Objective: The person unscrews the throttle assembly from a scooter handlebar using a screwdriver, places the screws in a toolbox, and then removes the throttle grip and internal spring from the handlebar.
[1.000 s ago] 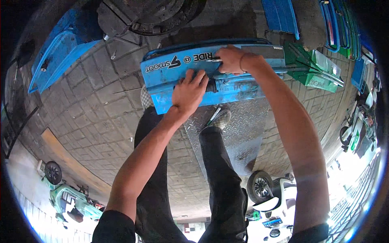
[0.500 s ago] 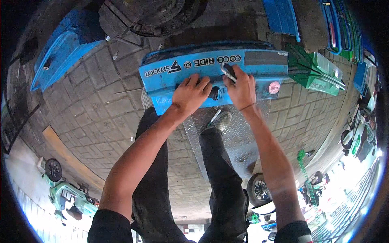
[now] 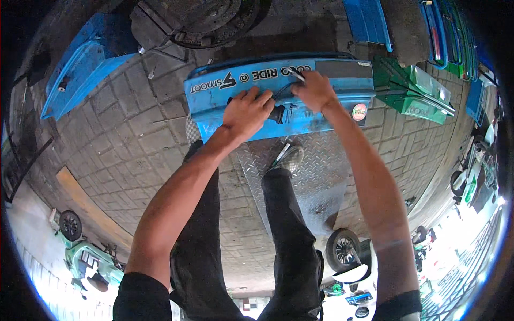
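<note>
Across the upper middle lies a blue panel (image 3: 214, 96) with dark lettering, round sticker and black fitting (image 3: 276, 114). My left hand (image 3: 247, 112) rests on it beside the fitting, fingers bent and slightly apart. My right hand (image 3: 313, 91), closed on a slim black-and-silver tool (image 3: 295, 74), holds it against the lettering at the panel's right half; the tool's working tip is too small to make out. Below the panel, a metal checker plate (image 3: 316, 182) lies under my shoe (image 3: 289, 159).
Blue panels stand at the left (image 3: 80, 69) and upper right (image 3: 367, 21); a green panel (image 3: 417, 93) lies right of mine. A dark round metal base (image 3: 203, 18) is at the top. A wheel (image 3: 342, 251) and green scooter (image 3: 93, 267) are behind me.
My right hand has shifted with the tool along the lettering, dropping lower and then rising slightly. My left hand stays on the panel, its fingers shifting slightly.
</note>
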Available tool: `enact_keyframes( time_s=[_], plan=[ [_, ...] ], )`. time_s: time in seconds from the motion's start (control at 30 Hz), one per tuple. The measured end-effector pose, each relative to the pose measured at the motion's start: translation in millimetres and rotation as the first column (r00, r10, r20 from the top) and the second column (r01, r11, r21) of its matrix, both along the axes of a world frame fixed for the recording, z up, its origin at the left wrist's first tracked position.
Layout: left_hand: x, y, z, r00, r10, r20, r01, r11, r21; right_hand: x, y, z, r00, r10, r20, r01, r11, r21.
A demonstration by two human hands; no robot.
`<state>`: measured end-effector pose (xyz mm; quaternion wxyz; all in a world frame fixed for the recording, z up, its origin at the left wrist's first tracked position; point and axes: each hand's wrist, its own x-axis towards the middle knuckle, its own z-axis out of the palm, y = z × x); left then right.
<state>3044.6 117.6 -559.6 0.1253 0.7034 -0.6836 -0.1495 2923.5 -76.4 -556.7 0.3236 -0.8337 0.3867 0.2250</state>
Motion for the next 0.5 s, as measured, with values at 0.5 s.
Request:
enact_keyframes(
  time_s=[0.5],
  plan=[
    [9.5, -1.2, 7.0, 0.974, 0.173, -0.147, -0.161, 0.983, 0.085, 15.7, 1.5, 5.7, 0.992, 0.112, 0.054, -0.107, 0.990, -0.095]
  ],
)
